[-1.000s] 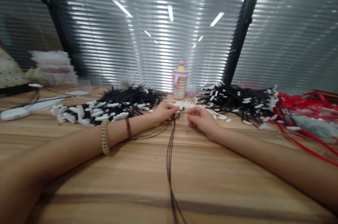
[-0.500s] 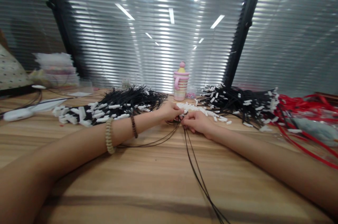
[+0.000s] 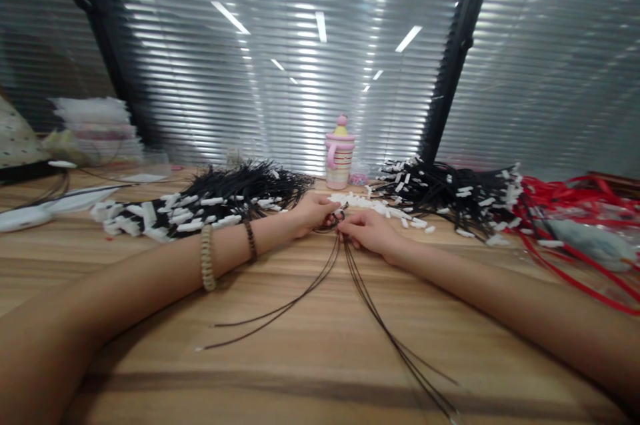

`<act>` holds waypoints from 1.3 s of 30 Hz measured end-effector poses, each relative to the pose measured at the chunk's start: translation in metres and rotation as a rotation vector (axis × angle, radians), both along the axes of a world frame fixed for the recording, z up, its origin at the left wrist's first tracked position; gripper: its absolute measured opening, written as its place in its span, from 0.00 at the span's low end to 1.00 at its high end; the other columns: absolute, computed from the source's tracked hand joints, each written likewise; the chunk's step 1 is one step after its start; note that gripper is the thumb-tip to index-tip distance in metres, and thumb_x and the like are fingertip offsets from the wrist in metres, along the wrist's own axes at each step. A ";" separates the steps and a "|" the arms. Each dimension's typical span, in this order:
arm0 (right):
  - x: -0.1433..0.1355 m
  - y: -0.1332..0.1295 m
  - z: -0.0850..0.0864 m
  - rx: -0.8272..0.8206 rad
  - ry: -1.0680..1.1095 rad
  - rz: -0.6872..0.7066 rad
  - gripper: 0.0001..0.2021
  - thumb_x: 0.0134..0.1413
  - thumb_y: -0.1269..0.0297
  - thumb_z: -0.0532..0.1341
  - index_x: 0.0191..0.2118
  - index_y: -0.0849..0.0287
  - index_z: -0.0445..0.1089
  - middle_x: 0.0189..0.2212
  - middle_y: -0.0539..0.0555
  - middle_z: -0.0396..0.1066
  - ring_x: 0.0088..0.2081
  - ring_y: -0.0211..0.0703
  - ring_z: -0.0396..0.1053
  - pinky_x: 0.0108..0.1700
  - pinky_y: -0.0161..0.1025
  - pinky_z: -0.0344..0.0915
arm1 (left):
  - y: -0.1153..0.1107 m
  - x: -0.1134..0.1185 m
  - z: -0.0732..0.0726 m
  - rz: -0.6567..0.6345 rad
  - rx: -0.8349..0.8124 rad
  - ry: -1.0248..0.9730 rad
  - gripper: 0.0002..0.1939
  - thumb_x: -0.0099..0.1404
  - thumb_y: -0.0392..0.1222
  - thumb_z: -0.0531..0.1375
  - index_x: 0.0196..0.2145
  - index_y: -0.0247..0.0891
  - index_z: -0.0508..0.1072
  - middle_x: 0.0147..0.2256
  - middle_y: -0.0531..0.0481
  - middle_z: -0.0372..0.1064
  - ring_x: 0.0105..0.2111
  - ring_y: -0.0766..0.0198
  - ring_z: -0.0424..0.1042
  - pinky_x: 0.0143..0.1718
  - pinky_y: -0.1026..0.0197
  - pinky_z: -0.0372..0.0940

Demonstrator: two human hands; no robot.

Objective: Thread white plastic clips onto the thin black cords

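Cords [image 3: 393, 339], thin and dark, run from a small dark loop [image 3: 341, 215] between the two hands, near the middle of the worktop [image 3: 280, 371], and spread toward the wearer in two groups. The left hand [image 3: 315, 211] has its fingers closed in a narrow pinch on the loop; the right hand [image 3: 370, 231] meets it just beside, fingers drawn together on the cords under the loop, though how the tips grip is too small to tell. What has just changed is the left-hand group [image 3: 295, 303]: it has swung out from beside the left forearm and lies in the open with two ends showing, so the strands now seem sorted into two sides, with both hands at the joining point. Against the earliest view, where the right hand stood apart and most strands hung in one line from the left, the right hand has come in and the cords are fanned. Just beyond the fingers lies a scatter of white pieces [image 3: 380, 205]; to the left is a heap of black cords with white ends [image 3: 245, 185], to the right a similar black bundle [image 3: 450, 188], then red straps [image 3: 565, 191]. Behind the white pieces a pink-lidded mug [image 3: 341, 158] stands upright before the blinds [image 3: 280, 78]
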State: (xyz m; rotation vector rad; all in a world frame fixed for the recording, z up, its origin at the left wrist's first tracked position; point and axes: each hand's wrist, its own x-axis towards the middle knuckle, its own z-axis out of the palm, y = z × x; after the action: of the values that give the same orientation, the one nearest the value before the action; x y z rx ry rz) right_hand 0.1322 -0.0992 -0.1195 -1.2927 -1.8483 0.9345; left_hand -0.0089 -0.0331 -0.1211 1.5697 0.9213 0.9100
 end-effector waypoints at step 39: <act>-0.004 0.003 -0.010 -0.014 0.168 -0.059 0.09 0.45 0.69 0.53 0.19 0.64 0.64 0.12 0.50 0.64 0.14 0.31 0.60 0.14 0.26 0.51 | -0.002 -0.005 -0.006 -0.256 0.038 -0.137 0.17 0.52 0.52 0.61 0.27 0.31 0.71 0.22 0.50 0.66 0.21 0.73 0.62 0.21 0.70 0.54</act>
State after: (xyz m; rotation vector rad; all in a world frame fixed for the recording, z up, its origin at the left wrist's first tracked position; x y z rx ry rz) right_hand 0.1284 -0.0961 -0.1296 -1.2310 -1.6686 0.9941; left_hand -0.0140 -0.0348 -0.1268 1.5930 0.5937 0.8439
